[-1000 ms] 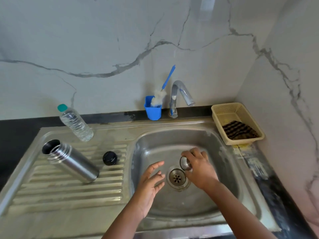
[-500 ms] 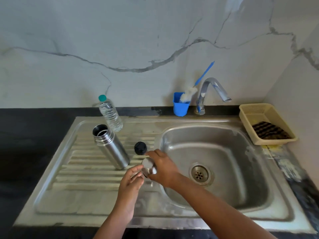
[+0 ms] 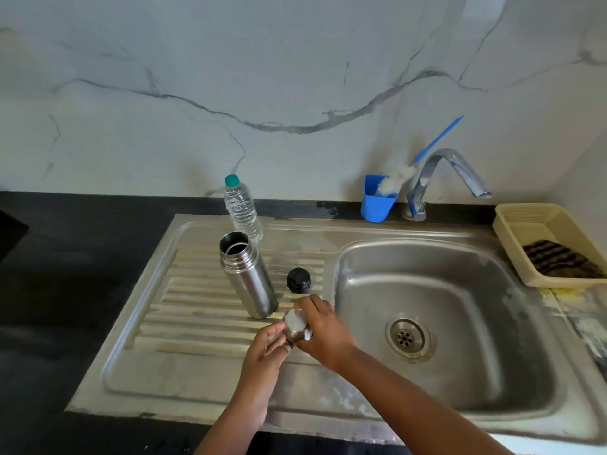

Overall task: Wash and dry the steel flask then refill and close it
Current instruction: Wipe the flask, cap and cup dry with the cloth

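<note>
Flask (image 3: 248,274) stands open, uncapped; basket (image 3: 515,224) holds striped cloth (image 3: 558,261).

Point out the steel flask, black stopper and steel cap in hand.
steel flask (image 3: 251,284), head view, mid body.
black stopper (image 3: 298,280), head view, top face.
steel cap (image 3: 295,325), head view, side wall between both hands.

Legible text, labels, brands, numbers, signs: none. The clear plastic water bottle (image 3: 243,210), standing just behind the steel flask (image 3: 248,275), carries no readable label. The flask body, the black stopper (image 3: 298,280) beside it and the steel cap (image 3: 296,325) show no readable markings. The blue cup (image 3: 377,199) and the basket (image 3: 543,238) likewise show no lettering.
</note>
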